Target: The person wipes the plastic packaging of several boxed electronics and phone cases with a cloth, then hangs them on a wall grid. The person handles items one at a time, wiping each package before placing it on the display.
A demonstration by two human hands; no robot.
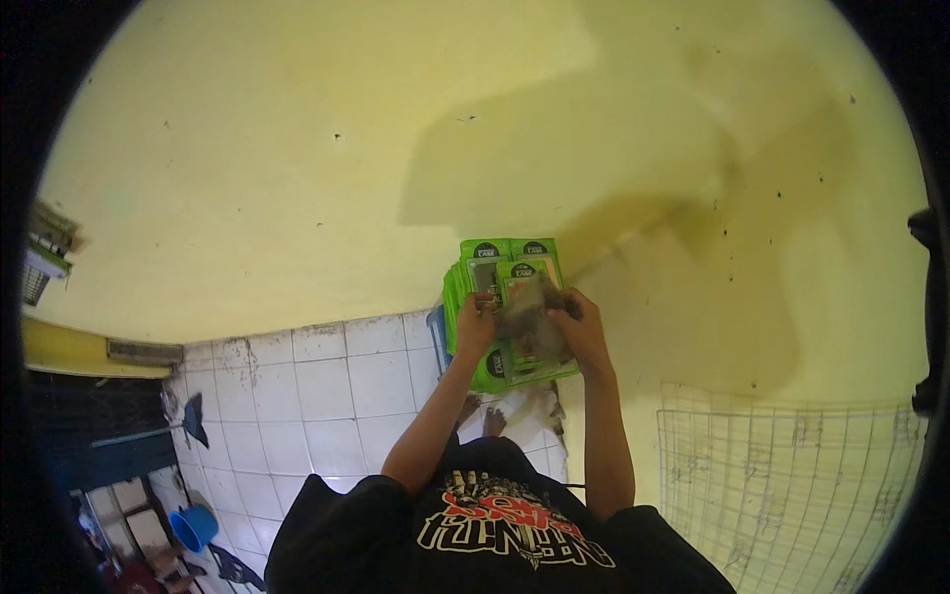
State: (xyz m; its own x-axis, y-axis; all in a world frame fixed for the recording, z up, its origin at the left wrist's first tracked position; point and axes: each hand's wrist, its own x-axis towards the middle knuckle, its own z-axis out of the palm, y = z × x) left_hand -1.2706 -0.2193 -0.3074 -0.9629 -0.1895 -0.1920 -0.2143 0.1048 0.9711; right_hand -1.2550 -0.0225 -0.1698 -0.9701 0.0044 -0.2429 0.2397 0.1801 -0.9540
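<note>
Green-edged phone case packages (pixel 486 249) lie in a stack before me, on what looks like a blue support (pixel 438 334) that they mostly hide. Over the stack, my left hand (pixel 476 323) and my right hand (pixel 580 319) hold a blurred, greyish, see-through item (pixel 531 319) between them, perhaps a clear case or plastic film. The left fingers are at its left side, the right thumb and fingers pinch its upper right. Behind it shows one more green package (pixel 523 269); whether I hold that too, I cannot tell.
A yellow wall (pixel 334 185) rises behind the stack. White floor tiles (pixel 319 382) stretch to the left, where a blue bucket (pixel 194 527) and a broom or dustpan-like tool (pixel 194 421) stand. A wire grid panel (pixel 779 460) leans at the right. A person (pixel 137 575) is partly visible at the lower left.
</note>
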